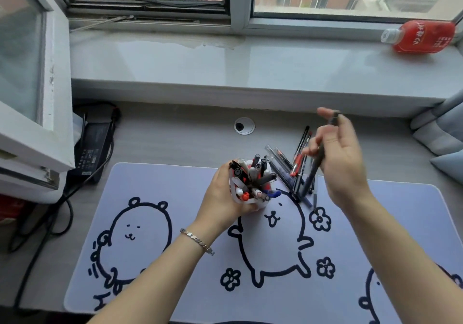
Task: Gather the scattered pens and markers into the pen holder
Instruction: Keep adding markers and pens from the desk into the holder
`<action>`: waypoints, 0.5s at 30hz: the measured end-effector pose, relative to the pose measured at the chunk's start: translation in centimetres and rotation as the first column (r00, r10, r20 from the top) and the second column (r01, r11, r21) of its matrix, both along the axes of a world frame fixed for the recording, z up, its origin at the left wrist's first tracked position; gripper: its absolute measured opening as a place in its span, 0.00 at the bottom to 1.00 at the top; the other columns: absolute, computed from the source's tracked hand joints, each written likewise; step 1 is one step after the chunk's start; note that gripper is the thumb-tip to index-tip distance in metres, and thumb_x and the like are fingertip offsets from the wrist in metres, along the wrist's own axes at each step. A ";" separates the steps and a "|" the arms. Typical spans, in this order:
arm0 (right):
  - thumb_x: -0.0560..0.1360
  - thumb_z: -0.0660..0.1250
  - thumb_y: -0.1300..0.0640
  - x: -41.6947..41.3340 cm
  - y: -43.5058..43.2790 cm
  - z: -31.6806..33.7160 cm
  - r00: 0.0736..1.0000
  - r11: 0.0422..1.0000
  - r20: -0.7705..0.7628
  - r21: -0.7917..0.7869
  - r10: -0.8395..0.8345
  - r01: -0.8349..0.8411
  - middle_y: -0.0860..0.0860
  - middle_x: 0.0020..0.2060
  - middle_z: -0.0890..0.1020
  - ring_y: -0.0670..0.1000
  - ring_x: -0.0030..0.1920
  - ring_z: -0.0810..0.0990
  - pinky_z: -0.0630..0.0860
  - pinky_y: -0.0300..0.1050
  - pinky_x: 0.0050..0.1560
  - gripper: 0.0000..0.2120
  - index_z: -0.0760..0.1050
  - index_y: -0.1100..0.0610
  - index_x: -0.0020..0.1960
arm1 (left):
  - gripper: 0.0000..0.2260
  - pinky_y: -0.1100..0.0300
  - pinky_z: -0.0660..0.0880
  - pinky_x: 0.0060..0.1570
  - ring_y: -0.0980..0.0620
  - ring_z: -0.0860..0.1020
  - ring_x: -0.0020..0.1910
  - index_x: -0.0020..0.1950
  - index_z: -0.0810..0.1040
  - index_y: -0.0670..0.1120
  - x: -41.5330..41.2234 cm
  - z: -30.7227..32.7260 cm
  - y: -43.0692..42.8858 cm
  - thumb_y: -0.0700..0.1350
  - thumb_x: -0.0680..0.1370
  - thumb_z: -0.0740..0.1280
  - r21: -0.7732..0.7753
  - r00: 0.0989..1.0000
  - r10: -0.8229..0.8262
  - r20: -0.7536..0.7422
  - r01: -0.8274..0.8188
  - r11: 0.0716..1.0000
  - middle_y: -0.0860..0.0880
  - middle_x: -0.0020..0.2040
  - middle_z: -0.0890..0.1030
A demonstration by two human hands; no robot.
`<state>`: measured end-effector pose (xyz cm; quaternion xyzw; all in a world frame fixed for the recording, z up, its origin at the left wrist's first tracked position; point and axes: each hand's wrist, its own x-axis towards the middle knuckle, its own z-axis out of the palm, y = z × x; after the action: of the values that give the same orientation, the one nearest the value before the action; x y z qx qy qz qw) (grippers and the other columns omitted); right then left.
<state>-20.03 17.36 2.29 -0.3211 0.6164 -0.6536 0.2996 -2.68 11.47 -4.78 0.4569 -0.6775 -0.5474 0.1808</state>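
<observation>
A white pen holder [250,201], crowded with several pens and markers, stands on the lilac desk mat. My left hand [223,196] is wrapped around its left side. To its right, my right hand [338,158] grips a dark grey pen [312,173] held tilted above the desk, tip pointing down and left. Under that hand a loose pile of several pens [295,166] lies at the mat's far edge, one with a red grip among them.
The desk mat [175,223] with cartoon bears covers the desk front. A power adapter [90,148] with cables sits at far left. A red bottle [423,37] lies on the windowsill. A round cable grommet [244,125] is behind the holder. Cushions sit at right.
</observation>
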 end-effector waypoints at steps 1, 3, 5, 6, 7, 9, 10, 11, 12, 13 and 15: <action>0.76 0.57 0.50 0.1 0.5 0.3 0.996 0.997 0.081 -0.069 -0.034 0.039 0.44 0.32 0.70 0.44 0.32 0.71 0.77 0.43 0.48 0.08 0.69 0.45 0.55 | 0.32 0.56 0.75 0.56 0.54 0.77 0.55 0.55 0.70 0.57 0.0 0.0 0.0 0.42 0.57 0.80 -0.006 1.000 -0.002 0.001 0.002 1.000 0.56 0.55 0.76; 0.77 0.55 0.54 0.8 1.2 0.7 0.985 0.976 0.161 -0.195 -0.065 0.096 0.44 0.33 0.74 0.45 0.36 0.75 0.76 0.47 0.57 0.11 0.66 0.44 0.58 | 0.31 0.60 0.75 0.54 0.54 0.77 0.54 0.52 0.69 0.60 0.0 0.1 0.0 0.41 0.58 0.80 -0.011 1.000 -0.012 0.000 0.012 1.000 0.58 0.53 0.75; 0.80 0.50 0.62 2.0 1.1 0.5 0.981 0.951 0.167 -0.276 -0.096 0.140 0.44 0.36 0.76 0.46 0.40 0.78 0.75 0.48 0.59 0.16 0.64 0.42 0.59 | 0.31 0.63 0.74 0.53 0.55 0.77 0.54 0.50 0.68 0.63 0.0 0.4 0.1 0.41 0.58 0.80 -0.011 1.000 -0.013 -0.003 0.013 1.000 0.60 0.53 0.74; 0.79 0.49 0.64 2.6 0.9 0.3 0.985 0.944 0.133 -0.294 -0.114 0.149 0.44 0.37 0.76 0.46 0.41 0.79 0.75 0.48 0.58 0.19 0.64 0.42 0.59 | 0.31 0.62 0.74 0.53 0.55 0.77 0.54 0.49 0.68 0.64 0.0 0.3 0.1 0.41 0.58 0.80 -0.011 1.000 -0.012 -0.003 0.012 1.000 0.60 0.53 0.74; 0.79 0.49 0.65 3.1 0.7 -0.2 0.985 0.940 0.104 -0.300 -0.138 0.163 0.45 0.39 0.76 0.47 0.42 0.80 0.75 0.48 0.57 0.20 0.65 0.41 0.58 | 0.31 0.62 0.74 0.54 0.55 0.77 0.54 0.49 0.68 0.65 0.0 0.5 0.1 0.42 0.58 0.80 -0.014 1.000 -0.013 0.000 0.013 1.000 0.61 0.53 0.74; 0.78 0.50 0.65 4.1 0.4 -1.3 0.981 0.942 0.084 -0.276 -0.177 0.193 0.46 0.41 0.75 0.48 0.43 0.81 0.75 0.46 0.55 0.20 0.67 0.39 0.55 | 0.32 0.64 0.74 0.53 0.58 0.77 0.54 0.52 0.68 0.64 0.0 0.8 0.2 0.43 0.57 0.80 -0.006 1.000 -0.004 -0.004 0.004 1.000 0.60 0.55 0.75; 0.78 0.51 0.64 4.5 0.4 -1.8 0.981 0.948 0.066 -0.254 -0.181 0.192 0.46 0.41 0.76 0.48 0.45 0.81 0.75 0.46 0.55 0.20 0.68 0.39 0.53 | 0.32 0.67 0.74 0.51 0.61 0.77 0.52 0.52 0.70 0.63 0.1 1.0 0.3 0.43 0.58 0.80 0.002 1.000 0.003 -0.017 -0.003 1.000 0.59 0.55 0.76; 0.78 0.53 0.63 4.9 0.5 -2.4 0.985 0.958 0.032 -0.229 -0.167 0.170 0.45 0.42 0.77 0.49 0.46 0.81 0.75 0.46 0.56 0.19 0.68 0.39 0.53 | 0.30 0.69 0.75 0.49 0.64 0.78 0.50 0.52 0.71 0.62 0.1 1.3 0.4 0.42 0.58 0.80 0.002 1.000 0.009 -0.029 -0.008 1.000 0.59 0.54 0.78; 0.78 0.55 0.61 5.2 0.8 -2.9 0.992 0.972 -0.009 -0.202 -0.128 0.123 0.45 0.43 0.79 0.50 0.49 0.81 0.75 0.46 0.57 0.17 0.69 0.39 0.52 | 0.29 0.69 0.75 0.48 0.64 0.78 0.49 0.52 0.72 0.60 0.2 1.5 0.5 0.43 0.57 0.81 -0.002 0.999 0.011 -0.032 -0.011 1.000 0.59 0.52 0.79; 0.77 0.57 0.59 5.4 1.4 -3.4 0.996 0.984 -0.060 -0.167 -0.069 0.058 0.45 0.45 0.80 0.50 0.51 0.80 0.74 0.44 0.58 0.14 0.71 0.40 0.52 | 0.28 0.66 0.76 0.48 0.62 0.79 0.48 0.51 0.73 0.59 0.2 1.9 0.7 0.44 0.57 0.81 -0.009 1.000 0.012 -0.023 -0.012 1.000 0.58 0.50 0.80; 0.77 0.59 0.54 5.6 3.0 -4.1 0.976 0.992 -0.218 -0.120 0.020 -0.047 0.43 0.51 0.80 0.49 0.57 0.78 0.73 0.41 0.59 0.10 0.74 0.45 0.56 | 0.28 0.63 0.78 0.47 0.58 0.80 0.47 0.51 0.73 0.59 0.4 2.7 1.4 0.45 0.56 0.80 -0.022 1.000 -0.009 -0.002 0.009 1.000 0.57 0.49 0.81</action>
<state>-14.40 20.33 -1.81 -0.4188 0.5976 -0.6469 0.2212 -2.31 12.83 -2.12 0.4514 -0.6853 -0.5410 0.1840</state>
